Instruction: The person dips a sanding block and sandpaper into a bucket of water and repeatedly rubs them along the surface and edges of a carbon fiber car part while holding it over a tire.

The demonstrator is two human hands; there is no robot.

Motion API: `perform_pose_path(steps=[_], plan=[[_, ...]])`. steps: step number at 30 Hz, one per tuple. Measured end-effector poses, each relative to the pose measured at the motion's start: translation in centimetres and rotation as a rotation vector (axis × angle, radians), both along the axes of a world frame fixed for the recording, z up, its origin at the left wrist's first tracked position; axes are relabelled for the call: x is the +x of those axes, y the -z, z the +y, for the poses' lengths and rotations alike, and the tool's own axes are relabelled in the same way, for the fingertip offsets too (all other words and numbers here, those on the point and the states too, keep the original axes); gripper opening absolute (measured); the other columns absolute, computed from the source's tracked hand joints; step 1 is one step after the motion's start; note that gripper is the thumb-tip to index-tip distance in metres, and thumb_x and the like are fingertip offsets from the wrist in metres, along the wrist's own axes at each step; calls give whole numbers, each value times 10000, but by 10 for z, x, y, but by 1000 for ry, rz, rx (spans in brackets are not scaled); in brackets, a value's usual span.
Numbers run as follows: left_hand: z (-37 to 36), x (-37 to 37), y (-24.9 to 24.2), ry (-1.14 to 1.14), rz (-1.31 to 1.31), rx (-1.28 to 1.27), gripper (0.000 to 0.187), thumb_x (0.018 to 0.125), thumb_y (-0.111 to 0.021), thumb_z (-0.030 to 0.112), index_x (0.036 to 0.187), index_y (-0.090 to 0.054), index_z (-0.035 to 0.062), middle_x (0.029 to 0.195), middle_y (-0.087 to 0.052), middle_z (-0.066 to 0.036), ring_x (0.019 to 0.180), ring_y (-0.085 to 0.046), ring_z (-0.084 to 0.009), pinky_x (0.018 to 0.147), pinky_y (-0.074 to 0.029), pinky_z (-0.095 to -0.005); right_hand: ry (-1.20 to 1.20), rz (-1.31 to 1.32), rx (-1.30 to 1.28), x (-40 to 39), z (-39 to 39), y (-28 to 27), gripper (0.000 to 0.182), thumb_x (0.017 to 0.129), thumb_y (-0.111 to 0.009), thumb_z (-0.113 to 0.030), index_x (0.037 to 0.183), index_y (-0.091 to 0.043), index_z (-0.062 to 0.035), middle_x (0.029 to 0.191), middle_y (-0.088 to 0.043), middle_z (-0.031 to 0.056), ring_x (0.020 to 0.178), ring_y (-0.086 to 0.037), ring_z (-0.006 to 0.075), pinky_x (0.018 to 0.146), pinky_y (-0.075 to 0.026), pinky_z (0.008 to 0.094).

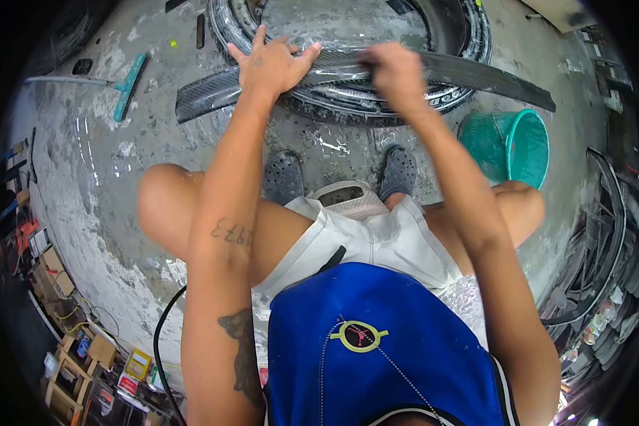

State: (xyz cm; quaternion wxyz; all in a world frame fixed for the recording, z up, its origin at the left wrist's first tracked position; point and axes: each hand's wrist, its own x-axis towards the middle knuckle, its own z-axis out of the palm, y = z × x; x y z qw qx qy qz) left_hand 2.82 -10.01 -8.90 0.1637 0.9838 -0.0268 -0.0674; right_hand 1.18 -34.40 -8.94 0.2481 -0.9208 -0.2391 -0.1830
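Note:
A long, curved black strip with a carbon-fibre weave [486,74] lies across a wet tyre [376,108] on the floor. My left hand [270,65] rests on the strip left of its middle, fingers spread and pressing on it. Right of the middle, my right hand [397,74] is smeared by motion over the strip. Its fingers are curled down around something small and dark that I cannot make out. The strip's surface looks wet between my hands.
A green bucket [529,150] stands tilted in view at the right, near my knee. On the left lies a teal floor brush [129,86] with a long handle. Curved black parts [596,248] are piled far right. Boxes and wooden pieces [67,376] sit lower left.

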Motion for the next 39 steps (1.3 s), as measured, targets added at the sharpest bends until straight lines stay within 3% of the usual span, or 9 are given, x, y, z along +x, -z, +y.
perform_pose_path(steps=[5, 12, 17, 21, 26, 29, 33, 36, 39], plan=[[-4, 5, -2, -44, 115, 82, 747, 899, -431, 771, 1225, -746, 177, 1480, -557, -59, 1534, -231, -298, 1168, 14, -727, 423, 135, -88, 16, -144, -9, 139, 939, -589, -39, 962, -726, -52, 978, -722, 164, 929, -708, 320, 858, -554, 375], [-5, 9, -5, -2, 111, 33, 695, 938, -408, 683, 1243, -732, 150, 1471, -551, -134, 1543, -193, -339, 1152, 11, -748, 11, -77, 107, -2, 52, 3, 233, 778, -588, 45, 935, -716, -71, 878, -699, 148, 802, -672, 355, 764, -542, 454], [-31, 14, 1, 8, 67, 13, 715, 949, -365, 686, 1217, -742, 141, 1431, -585, -149, 1527, -224, -383, 1136, 27, -769, 124, -2, 49, 7, -105, -2, 233, 816, -586, 70, 974, -708, -50, 922, -702, 148, 884, -693, 336, 795, -552, 406], [-38, 7, -9, 40, 168, 95, 839, 916, -322, 776, 1201, -747, 112, 1328, -639, -223, 1424, -415, -417, 1149, 48, -737, 356, -6, 62, -5, -124, 0, 251, 744, -628, 39, 958, -724, -48, 923, -713, 140, 857, -697, 350, 797, -568, 419], [-38, 17, -18, -36, 264, 99, 931, 896, -336, 788, 1160, -733, -12, 1303, -644, -252, 1327, -527, -419, 1148, 40, -740, 111, -89, 112, -25, 51, 0, 211, 749, -613, -8, 946, -668, -62, 884, -654, 105, 943, -649, 309, 793, -482, 464], [-38, 16, -16, -39, 228, 75, 946, 889, -329, 797, 1143, -737, -18, 1252, -664, -269, 1299, -550, -430, 1144, 33, -742, 120, 55, -191, -2, -40, -9, 262, 788, -605, 16, 1006, -720, -72, 970, -714, 125, 924, -685, 333, 818, -562, 423], [-39, 17, -16, -38, 237, 100, 930, 867, -344, 829, 1147, -757, 45, 1215, -679, -275, 1281, -559, -444, 1152, 38, -722, 452, 41, -13, 11, -173, 1, 251, 792, -604, 14, 1001, -718, -66, 991, -721, 153, 914, -710, 335, 853, -570, 424], [-41, 14, -14, -35, 244, 134, 935, 868, -347, 827, 1160, -749, 35, 1229, -668, -285, 1297, -545, -447, 1158, 38, -712, 340, -29, -139, -5, -75, 7, 247, 754, -619, -1, 972, -709, -73, 934, -707, 137, 904, -692, 325, 783, -537, 446], [-43, 17, -22, -30, 223, 148, 952, 876, -333, 824, 1159, -743, 11, 1231, -662, -297, 1311, -531, -452, 1165, 42, -701, 118, -78, 109, -17, 44, 2, 196, 773, -614, -9, 944, -678, -81, 914, -677, 87, 923, -644, 310, 858, -453, 460]])
